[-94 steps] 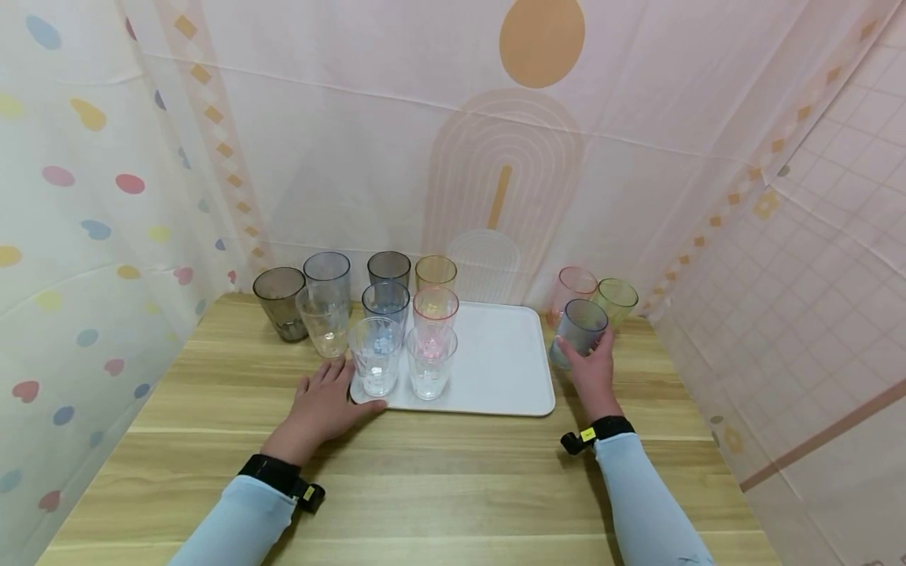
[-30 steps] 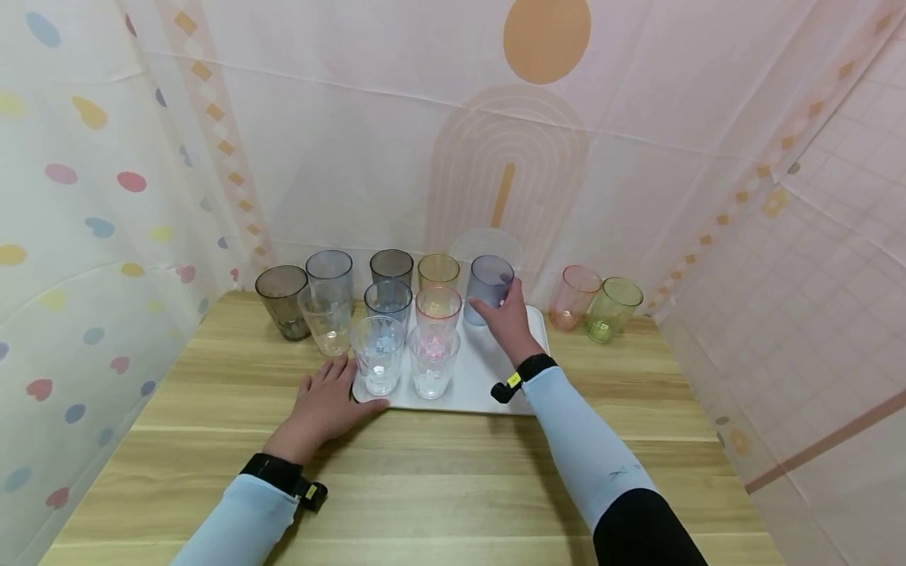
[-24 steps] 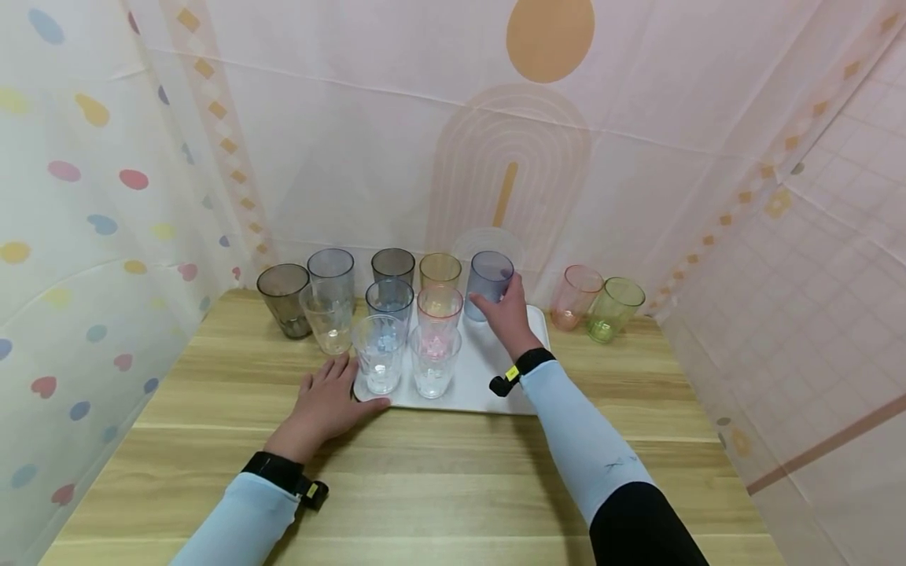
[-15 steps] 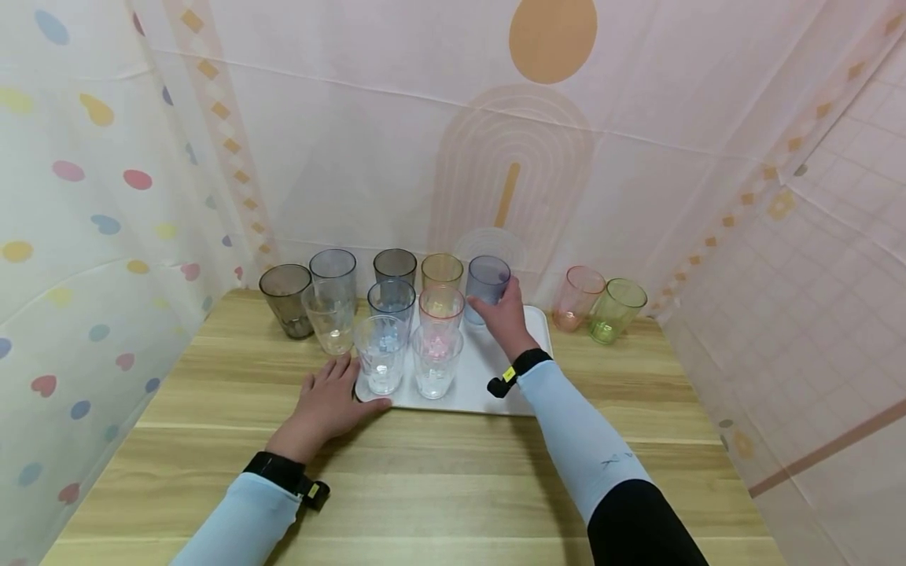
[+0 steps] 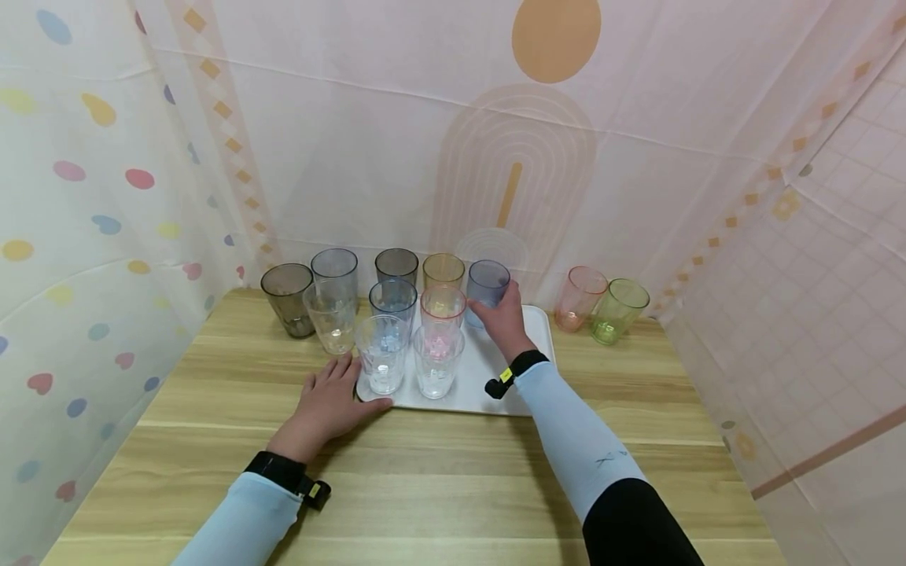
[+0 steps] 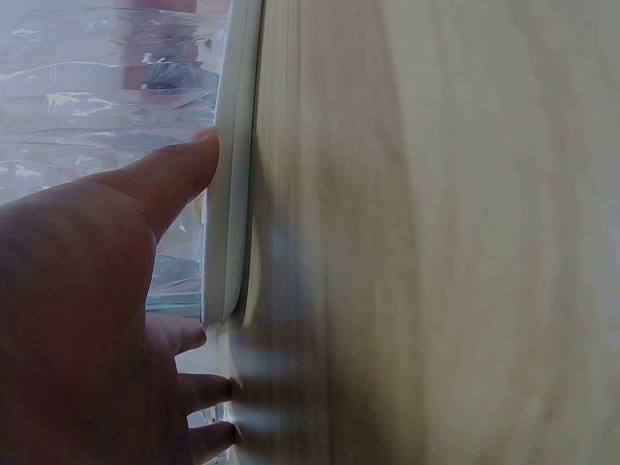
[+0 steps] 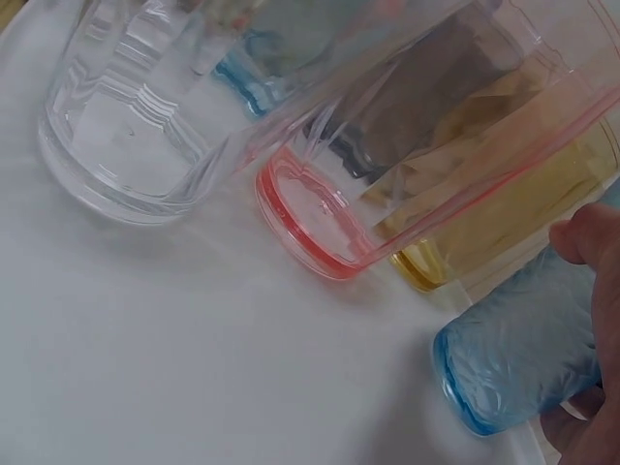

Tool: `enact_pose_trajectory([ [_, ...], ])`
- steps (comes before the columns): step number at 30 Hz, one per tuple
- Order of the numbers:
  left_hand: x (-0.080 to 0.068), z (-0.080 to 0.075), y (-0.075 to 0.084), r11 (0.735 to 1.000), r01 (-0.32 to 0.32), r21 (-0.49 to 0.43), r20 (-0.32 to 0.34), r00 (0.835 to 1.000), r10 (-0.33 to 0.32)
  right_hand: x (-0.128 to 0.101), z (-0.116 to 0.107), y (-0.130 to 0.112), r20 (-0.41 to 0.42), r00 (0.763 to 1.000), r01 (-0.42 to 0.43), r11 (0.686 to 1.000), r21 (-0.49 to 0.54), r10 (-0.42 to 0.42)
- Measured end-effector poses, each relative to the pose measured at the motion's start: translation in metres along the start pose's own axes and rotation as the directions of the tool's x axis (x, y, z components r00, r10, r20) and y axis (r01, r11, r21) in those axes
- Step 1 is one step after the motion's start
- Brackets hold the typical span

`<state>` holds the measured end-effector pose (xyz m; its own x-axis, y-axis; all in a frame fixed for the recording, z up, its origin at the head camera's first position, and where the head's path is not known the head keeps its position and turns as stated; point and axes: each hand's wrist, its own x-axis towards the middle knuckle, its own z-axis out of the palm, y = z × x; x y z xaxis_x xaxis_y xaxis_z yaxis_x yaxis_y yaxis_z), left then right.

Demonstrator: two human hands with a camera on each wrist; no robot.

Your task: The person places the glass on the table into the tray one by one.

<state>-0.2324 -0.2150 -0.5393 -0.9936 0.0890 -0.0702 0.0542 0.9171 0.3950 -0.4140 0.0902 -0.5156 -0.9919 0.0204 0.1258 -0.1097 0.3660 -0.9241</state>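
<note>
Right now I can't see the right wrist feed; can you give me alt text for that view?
The right hand grips a blue textured cup near its base, standing on the white tray. Beside it on the tray stand an amber cup, a pink-based cup and a clear cup, seen close and low.

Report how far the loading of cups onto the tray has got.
Done: six cups stand on the white tray. In hand: the right hand grips a blue-grey cup at the tray's back; the left hand rests at its front corner. Left: a pink cup and green cup on the table.
</note>
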Motion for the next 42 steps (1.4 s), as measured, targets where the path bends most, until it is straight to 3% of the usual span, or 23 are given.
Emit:
enact_pose_trajectory([
  [26, 0.001, 0.002, 0.002, 1.0, -0.001, 0.004, -0.005, 1.0, 0.001, -0.005, -0.007, 0.001, -0.007, 1.0, -0.015, 0.999, -0.031, 0.015],
  [35, 0.001, 0.001, 0.001, 1.0, 0.003, -0.002, 0.003, 1.0, -0.003, -0.026, -0.037, 0.007, -0.013, 1.0, 0.011, 0.999, -0.05, -0.012],
  [42, 0.001, 0.001, -0.001, 1.0, 0.0, 0.001, 0.001, 1.0, 0.0, -0.058, -0.079, 0.017, -0.016, 1.0, -0.012, 0.999, -0.041, 0.012],
])
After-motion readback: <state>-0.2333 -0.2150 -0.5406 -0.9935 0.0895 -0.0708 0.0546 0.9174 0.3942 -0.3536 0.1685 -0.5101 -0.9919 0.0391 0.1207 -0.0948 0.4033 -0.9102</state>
